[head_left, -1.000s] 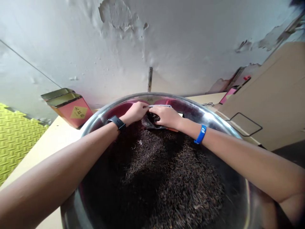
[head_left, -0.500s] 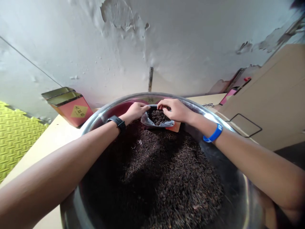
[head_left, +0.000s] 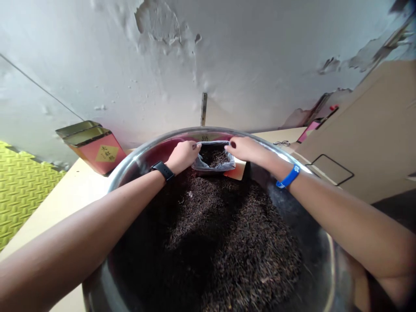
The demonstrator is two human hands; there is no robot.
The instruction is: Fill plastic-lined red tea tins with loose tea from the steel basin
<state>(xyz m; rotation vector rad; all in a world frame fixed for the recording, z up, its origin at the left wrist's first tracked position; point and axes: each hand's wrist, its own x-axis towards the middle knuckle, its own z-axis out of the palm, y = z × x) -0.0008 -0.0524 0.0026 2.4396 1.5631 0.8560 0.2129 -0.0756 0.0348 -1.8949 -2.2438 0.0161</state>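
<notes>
A big steel basin (head_left: pixel 130 167) in front of me is heaped with dark loose tea leaves (head_left: pixel 221 242). At its far side a clear plastic bag (head_left: pixel 212 162) lined in a red box holds more leaves. My left hand (head_left: pixel 183 155), black watch on the wrist, pinches the bag's left rim with closed fingers. My right hand (head_left: pixel 243 149), with a blue wristband, grips the bag's right rim. The bag's mouth is stretched wide between both hands.
A red and gold tea tin (head_left: pixel 95 147) stands on the pale table (head_left: pixel 61 199) at the left. A cardboard box (head_left: pixel 367 134) leans at the right. A peeling white wall (head_left: pixel 208 65) is behind, and yellow foam matting (head_left: pixel 16 190) lies at the far left.
My right hand came off the leaves inside the bag and moved right to the bag's rim. Both hands pulled the mouth wider apart.
</notes>
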